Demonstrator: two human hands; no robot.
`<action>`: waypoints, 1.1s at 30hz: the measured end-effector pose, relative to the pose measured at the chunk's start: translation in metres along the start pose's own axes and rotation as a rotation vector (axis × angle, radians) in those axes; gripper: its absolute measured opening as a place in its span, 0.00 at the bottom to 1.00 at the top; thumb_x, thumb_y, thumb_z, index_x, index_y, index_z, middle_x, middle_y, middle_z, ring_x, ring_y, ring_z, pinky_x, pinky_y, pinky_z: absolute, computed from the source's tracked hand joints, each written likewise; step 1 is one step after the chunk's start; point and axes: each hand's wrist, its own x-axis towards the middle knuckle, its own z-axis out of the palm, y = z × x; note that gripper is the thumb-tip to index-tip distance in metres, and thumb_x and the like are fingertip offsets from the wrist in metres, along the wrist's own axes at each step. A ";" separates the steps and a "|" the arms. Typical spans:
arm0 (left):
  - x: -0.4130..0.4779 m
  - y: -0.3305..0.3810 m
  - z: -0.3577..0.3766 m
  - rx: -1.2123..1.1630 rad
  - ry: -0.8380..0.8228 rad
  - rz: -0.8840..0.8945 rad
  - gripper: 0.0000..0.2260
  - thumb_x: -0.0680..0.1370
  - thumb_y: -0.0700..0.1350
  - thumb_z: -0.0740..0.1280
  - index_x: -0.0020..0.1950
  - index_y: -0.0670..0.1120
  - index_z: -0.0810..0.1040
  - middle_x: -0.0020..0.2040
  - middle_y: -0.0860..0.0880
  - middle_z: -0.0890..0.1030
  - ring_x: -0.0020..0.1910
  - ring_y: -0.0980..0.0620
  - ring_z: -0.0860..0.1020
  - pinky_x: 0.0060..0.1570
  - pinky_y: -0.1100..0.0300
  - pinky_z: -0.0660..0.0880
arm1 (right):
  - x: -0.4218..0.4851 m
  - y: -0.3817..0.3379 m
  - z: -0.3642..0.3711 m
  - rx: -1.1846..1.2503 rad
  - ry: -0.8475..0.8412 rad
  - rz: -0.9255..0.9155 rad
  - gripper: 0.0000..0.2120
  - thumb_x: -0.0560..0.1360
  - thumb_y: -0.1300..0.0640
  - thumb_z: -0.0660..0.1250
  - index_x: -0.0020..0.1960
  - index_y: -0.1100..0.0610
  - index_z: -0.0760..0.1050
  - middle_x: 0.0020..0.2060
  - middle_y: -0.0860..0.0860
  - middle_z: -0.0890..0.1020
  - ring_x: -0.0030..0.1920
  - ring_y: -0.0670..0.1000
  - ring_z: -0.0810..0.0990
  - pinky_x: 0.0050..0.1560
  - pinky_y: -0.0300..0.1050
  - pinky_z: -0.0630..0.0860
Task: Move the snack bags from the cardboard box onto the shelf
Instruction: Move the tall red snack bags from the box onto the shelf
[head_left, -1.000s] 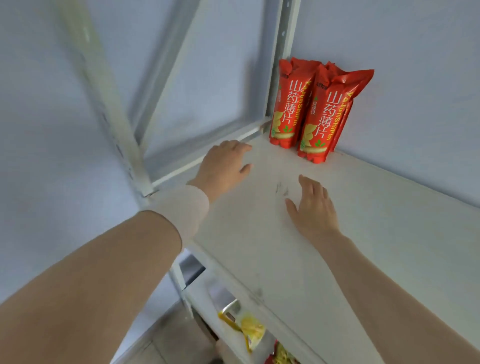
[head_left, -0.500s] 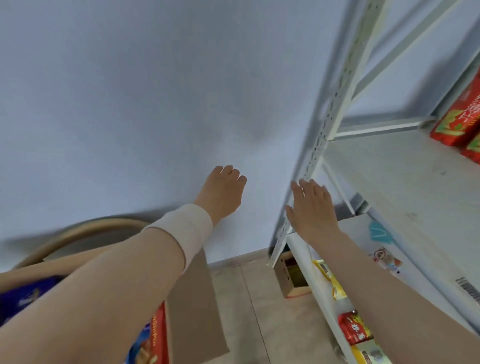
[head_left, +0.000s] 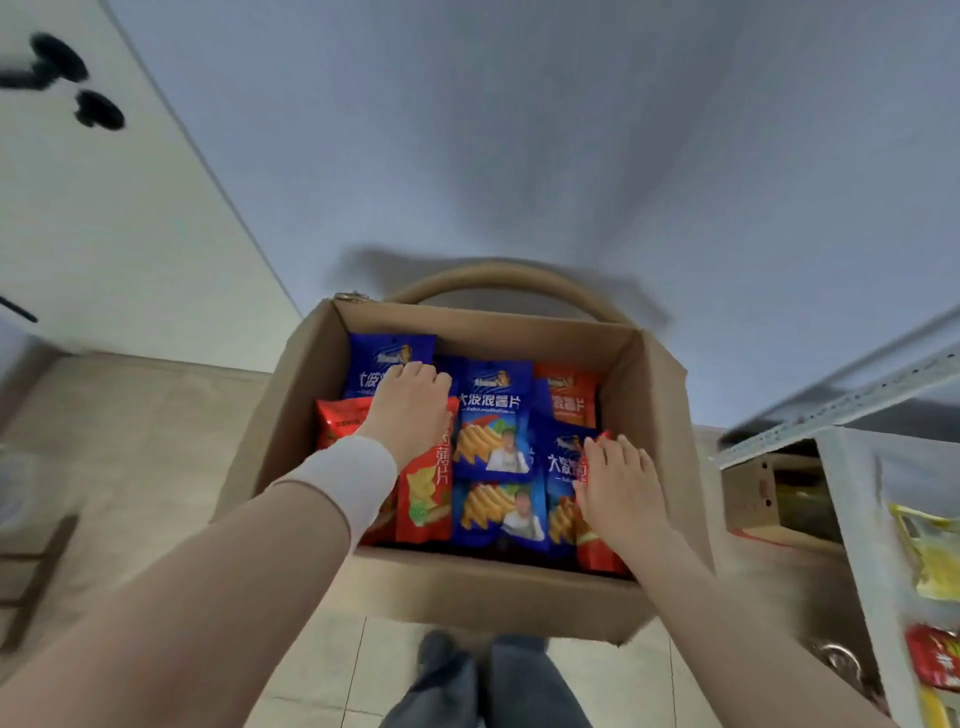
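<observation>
An open cardboard box stands in front of me, packed with several snack bags. Blue bags fill the middle and back, and red bags lie at the left and right. My left hand reaches into the box over the left red bag, fingertips on a blue bag at the back. My right hand lies with straight fingers on the right red bag. Neither hand lifts a bag. The white shelf is at the right edge.
A curved wooden chair back rises behind the box against the grey wall. Under the shelf sits a small cardboard box, and yellow snack packs lie on a lower board. My legs are on the tiled floor below.
My view has swung left and down from the shelf with its two red bags to the box. Both hands left the shelf board and dropped onto the bags in the box.
</observation>
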 end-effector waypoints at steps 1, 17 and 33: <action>-0.007 -0.014 0.010 -0.035 -0.007 -0.043 0.18 0.79 0.50 0.59 0.67 0.46 0.68 0.65 0.46 0.73 0.66 0.47 0.69 0.65 0.54 0.64 | 0.002 -0.015 0.009 0.011 -0.032 -0.023 0.27 0.79 0.48 0.54 0.75 0.57 0.54 0.73 0.55 0.61 0.74 0.56 0.56 0.72 0.51 0.55; -0.021 -0.094 0.130 -0.915 -0.173 -0.823 0.37 0.69 0.59 0.72 0.71 0.47 0.61 0.67 0.45 0.69 0.65 0.46 0.71 0.62 0.46 0.71 | 0.073 -0.151 0.116 0.774 -0.544 0.140 0.32 0.71 0.42 0.68 0.69 0.55 0.64 0.65 0.52 0.73 0.66 0.53 0.71 0.65 0.53 0.70; 0.004 -0.106 0.094 -1.233 -0.195 -0.662 0.37 0.69 0.56 0.73 0.72 0.51 0.58 0.67 0.49 0.72 0.65 0.49 0.73 0.59 0.53 0.71 | 0.044 -0.143 0.090 1.336 -0.463 0.559 0.33 0.67 0.53 0.75 0.67 0.52 0.62 0.59 0.48 0.74 0.56 0.47 0.74 0.56 0.44 0.73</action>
